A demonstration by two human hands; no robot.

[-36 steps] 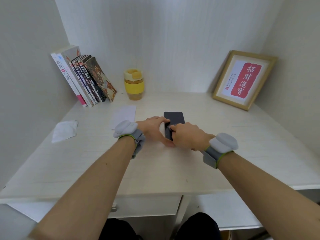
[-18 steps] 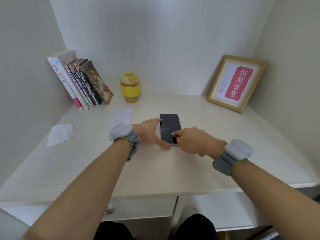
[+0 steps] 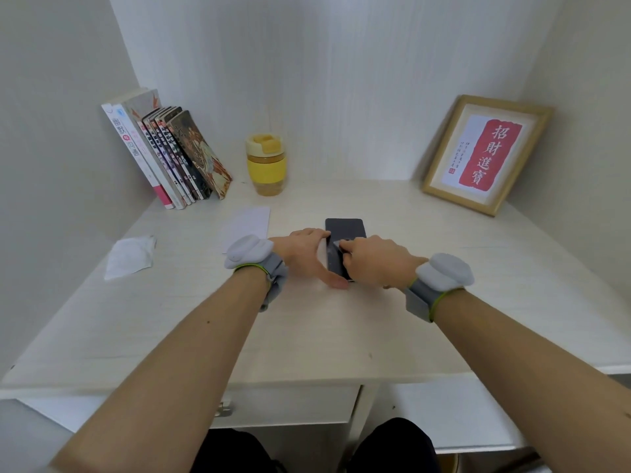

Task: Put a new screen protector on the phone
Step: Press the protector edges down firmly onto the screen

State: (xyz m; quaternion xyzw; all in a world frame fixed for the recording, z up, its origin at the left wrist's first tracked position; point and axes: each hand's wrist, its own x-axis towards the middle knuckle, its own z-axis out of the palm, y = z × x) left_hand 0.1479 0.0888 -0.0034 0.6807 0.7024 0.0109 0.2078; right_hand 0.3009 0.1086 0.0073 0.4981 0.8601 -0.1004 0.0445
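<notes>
The flat, dark, glossy phone point(image 3: 345, 230) lies on a pale wood-grain desk point(image 3: 341, 329) (white-walled alcove); the left hand point(image 3: 305, 256) braces it with spread fingers, and the right hand point(image 3: 372, 261) pinches a small pale tab point(image 3: 336, 244).

Both forearms bare. Each wrist carries a grey strap point(image 3: 419, 299) with a pale padded module point(image 3: 445, 274) and green cord; dark trousers point(image 3: 392, 445).

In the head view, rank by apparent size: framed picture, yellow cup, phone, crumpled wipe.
1. Framed picture, clearly largest.
2. Yellow cup and crumpled wipe: look alike, not ranked.
3. Phone: looks smallest, but hands cover part of it, so unsure.
</notes>
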